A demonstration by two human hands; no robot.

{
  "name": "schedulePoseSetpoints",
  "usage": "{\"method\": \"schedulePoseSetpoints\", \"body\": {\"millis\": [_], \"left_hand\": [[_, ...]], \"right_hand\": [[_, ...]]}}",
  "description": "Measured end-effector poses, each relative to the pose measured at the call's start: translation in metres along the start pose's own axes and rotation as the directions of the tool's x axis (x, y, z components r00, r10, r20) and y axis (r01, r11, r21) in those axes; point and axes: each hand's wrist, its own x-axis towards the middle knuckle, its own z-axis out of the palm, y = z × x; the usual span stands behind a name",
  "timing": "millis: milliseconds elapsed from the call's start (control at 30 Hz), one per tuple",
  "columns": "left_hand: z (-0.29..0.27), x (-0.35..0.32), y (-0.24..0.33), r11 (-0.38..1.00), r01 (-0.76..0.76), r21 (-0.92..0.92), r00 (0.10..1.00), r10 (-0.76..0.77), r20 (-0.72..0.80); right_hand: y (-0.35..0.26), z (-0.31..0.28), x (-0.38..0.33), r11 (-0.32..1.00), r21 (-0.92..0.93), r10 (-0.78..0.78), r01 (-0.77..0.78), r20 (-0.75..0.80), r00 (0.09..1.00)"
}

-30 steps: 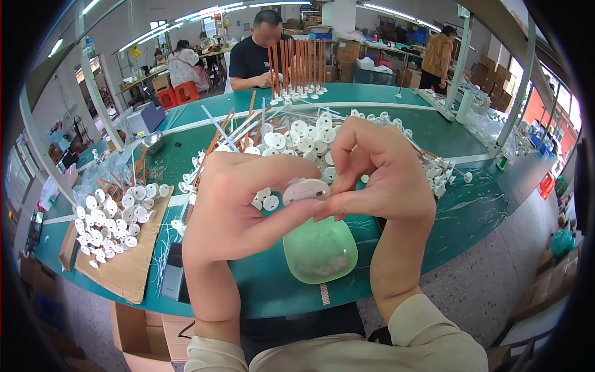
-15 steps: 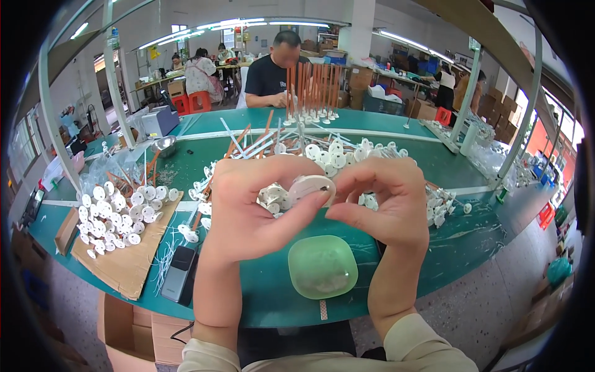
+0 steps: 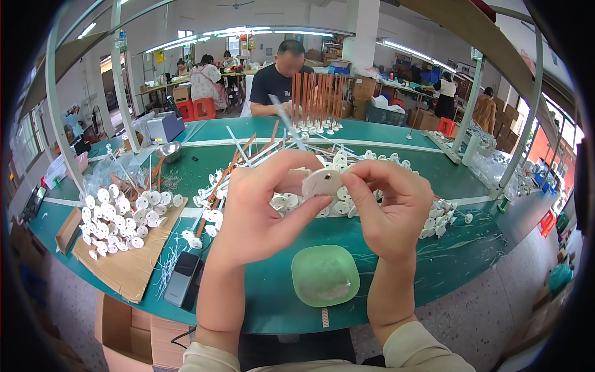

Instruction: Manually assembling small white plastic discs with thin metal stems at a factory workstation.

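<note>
A white round disc [image 3: 322, 184] with a small dark spot near its upper edge is held up above the bench. My left hand [image 3: 263, 208] is closed round it, thumb below and fingers behind. A pale strip [image 3: 286, 121], blurred, rises behind my fingers and seems joined to the disc. My right hand [image 3: 393, 208] is closed in a pinch at the disc's right edge; whether a small part is also between its fingertips is hidden. Below my hands stands a translucent green bowl [image 3: 325, 273] with small pale pieces in it.
White discs with strips [image 3: 238, 186] lie heaped behind my hands. More white discs [image 3: 121, 217] cover cardboard [image 3: 118, 266] at left, beside a grey handheld device [image 3: 184, 279]. Upright brown strips [image 3: 319, 99] stand before a co-worker [image 3: 279, 80] across the green bench [image 3: 434, 266].
My right hand has moved left and up, and its fingertips now touch the disc's edge. The disc has turned, showing more of its face and the dark spot. The strip has tilted left.
</note>
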Motion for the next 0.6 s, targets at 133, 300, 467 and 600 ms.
{"method": "schedulePoseSetpoints", "body": {"millis": [133, 300, 467, 600], "left_hand": [[0.009, -0.003, -0.001, 0.996, 0.083, -0.027, 0.994, -0.084, -0.066], [0.017, 0.000, -0.006, 0.988, -0.052, 0.147, 0.970, 0.085, -0.229], [0.027, -0.001, -0.012, 0.898, -0.137, 0.417, 0.902, 0.288, -0.323], [0.029, -0.001, -0.009, 0.830, -0.147, 0.538, 0.880, 0.358, -0.312]], "right_hand": [[0.002, 0.007, -0.001, 0.988, -0.107, -0.119, 0.110, -0.082, 0.990], [0.000, 0.012, -0.002, 0.961, -0.195, -0.219, 0.197, -0.100, 0.971], [-0.002, 0.025, -0.007, 0.957, -0.216, -0.223, 0.192, -0.126, 0.967], [-0.006, 0.029, -0.011, 0.977, -0.188, -0.125, 0.098, -0.137, 0.983]]}}
